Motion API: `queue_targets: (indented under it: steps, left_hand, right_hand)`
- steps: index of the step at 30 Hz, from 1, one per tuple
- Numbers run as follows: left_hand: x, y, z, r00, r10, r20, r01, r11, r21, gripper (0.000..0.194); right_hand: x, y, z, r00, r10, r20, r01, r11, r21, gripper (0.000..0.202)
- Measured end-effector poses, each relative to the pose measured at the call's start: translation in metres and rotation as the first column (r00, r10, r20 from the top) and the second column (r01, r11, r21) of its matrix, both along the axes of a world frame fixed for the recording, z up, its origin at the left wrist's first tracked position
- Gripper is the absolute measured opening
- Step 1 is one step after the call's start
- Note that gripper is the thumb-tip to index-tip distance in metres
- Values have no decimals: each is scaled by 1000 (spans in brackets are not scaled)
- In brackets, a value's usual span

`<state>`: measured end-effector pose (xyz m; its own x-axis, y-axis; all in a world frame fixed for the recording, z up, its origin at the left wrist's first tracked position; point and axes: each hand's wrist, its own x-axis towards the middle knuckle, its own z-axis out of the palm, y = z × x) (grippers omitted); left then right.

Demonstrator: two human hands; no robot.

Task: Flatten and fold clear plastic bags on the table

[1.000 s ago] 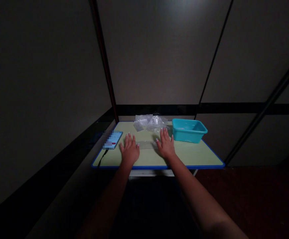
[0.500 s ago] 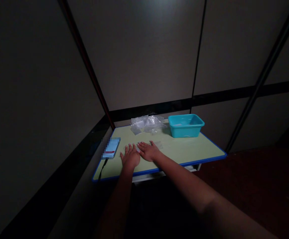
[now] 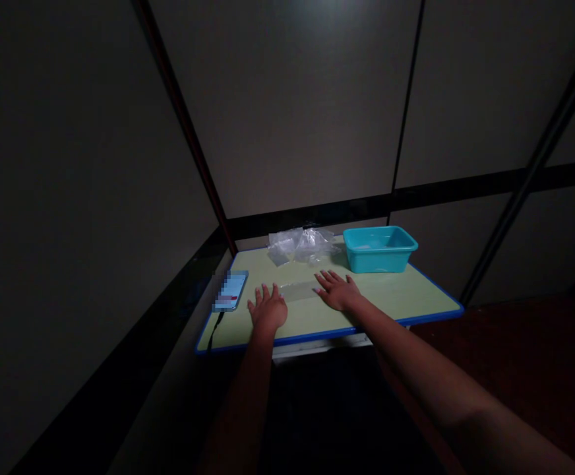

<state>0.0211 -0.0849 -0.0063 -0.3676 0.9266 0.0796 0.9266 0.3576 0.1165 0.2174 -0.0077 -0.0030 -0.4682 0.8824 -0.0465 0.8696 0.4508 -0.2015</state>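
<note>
One faint clear bag [image 3: 297,291] between hands.

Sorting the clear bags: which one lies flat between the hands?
The single bag lying flat between the left hand and right hand; the others sit crumpled in a pile at the back.

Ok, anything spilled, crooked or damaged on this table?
Nothing stands out. Both hands, left hand and right hand, lie flat at the ends of a clear flat plastic bag on the pale green table. The crumpled heap of clear plastic bags and the upright teal plastic tub sit at the back.
</note>
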Motion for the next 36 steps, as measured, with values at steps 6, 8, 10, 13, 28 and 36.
queue_targets:
  steps: [6, 8, 10, 13, 28, 36]
  left_hand:
    - [3, 1, 3, 999, 34, -10, -35, 999, -14, 57]
    - [11, 1, 6, 999, 11, -40, -10, 1000, 29, 61]
    - [25, 1, 9, 993, -102, -68, 107, 991, 77, 64]
    - [52, 5, 14, 910, -412, 39, 412, 911, 8, 61]
    - [-3, 19, 6, 979, -181, 97, 186, 981, -48, 63]
    - [-7, 18, -1, 997, -79, 22, 79, 997, 13, 69]
  right_hand:
    - [-1, 1, -7, 1000, -10, 2, 10, 999, 44, 62]
    - [-2, 1, -7, 1000, -11, 4, 10, 999, 46, 62]
    - [-2, 1, -6, 1000, -12, 5, 12, 999, 47, 62]
    - [0, 1, -3, 999, 0, 32, -1, 999, 47, 61]
    - [-1, -1, 1, 998, -10, 70, 9, 1000, 24, 61]
    - [-1, 1, -3, 1000, -14, 19, 14, 1000, 25, 61]
